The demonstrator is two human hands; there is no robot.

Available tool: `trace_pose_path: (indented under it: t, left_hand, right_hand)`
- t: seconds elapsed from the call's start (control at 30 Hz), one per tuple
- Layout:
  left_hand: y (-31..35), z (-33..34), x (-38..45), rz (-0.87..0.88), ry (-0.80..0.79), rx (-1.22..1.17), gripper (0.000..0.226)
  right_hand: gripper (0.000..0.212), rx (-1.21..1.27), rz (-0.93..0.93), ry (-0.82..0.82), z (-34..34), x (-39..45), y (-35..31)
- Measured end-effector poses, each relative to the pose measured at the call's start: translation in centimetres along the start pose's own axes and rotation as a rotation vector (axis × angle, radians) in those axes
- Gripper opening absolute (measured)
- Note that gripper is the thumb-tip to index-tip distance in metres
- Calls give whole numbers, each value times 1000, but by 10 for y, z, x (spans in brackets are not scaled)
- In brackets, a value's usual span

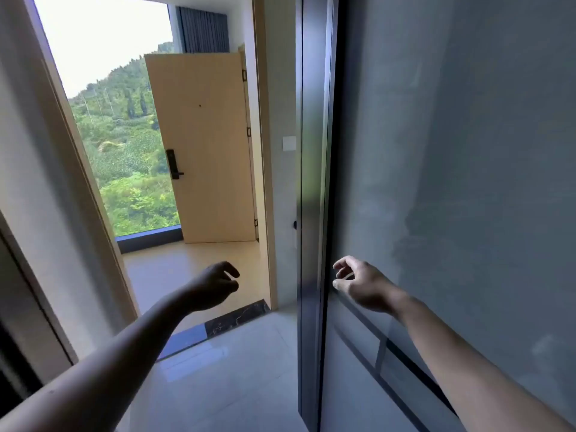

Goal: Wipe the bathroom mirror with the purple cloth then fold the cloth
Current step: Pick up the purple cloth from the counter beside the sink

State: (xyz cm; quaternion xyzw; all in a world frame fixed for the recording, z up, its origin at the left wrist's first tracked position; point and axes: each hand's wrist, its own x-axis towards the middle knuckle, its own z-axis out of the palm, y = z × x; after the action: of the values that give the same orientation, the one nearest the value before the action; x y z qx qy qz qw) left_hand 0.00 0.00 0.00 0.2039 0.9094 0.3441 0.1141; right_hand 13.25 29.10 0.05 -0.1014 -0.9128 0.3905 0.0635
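Neither the purple cloth nor the bathroom mirror is in view. My left hand (215,283) is stretched forward at waist height in front of an open doorway, its fingers loosely curled and holding nothing. My right hand (358,280) reaches out beside the dark frame (313,182) of a frosted glass panel (452,151), fingers loosely curled and holding nothing. Whether its fingertips touch the frame I cannot tell.
Ahead, the doorway opens onto a room with a pale wooden door (205,151) standing open and a large window (124,151) onto green hills. A dark threshold strip (218,325) crosses the light tiled floor. A wall (40,198) runs along the left.
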Motion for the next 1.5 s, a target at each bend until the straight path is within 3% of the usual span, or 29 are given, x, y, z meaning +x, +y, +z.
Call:
trace_pose_path:
  t: [0.37, 0.57, 0.8, 1.1, 1.37, 1.5]
  left_hand:
    - [-78, -16, 110, -39, -57, 9, 30]
    - [-118, -76, 179, -44, -75, 5, 29]
    - [-143, -125, 243, -27, -56, -18, 20]
    - [-193, -101, 360, -111, -174, -15, 18]
    - [-171, -155, 522, -66, -76, 28, 16]
    - [-152, -177, 590, -1, 5, -12, 13]
  right_hand:
    - [24, 46, 138, -58, 88, 119, 17]
    - [26, 47, 151, -10, 121, 215, -26]
    - [10, 100, 91, 3, 141, 294, -66]
    - [10, 110, 204, -41, 163, 400, -16]
    - [11, 145, 253, -33, 144, 557, 6]
    - [13, 241, 194, 60, 120, 641, -8]
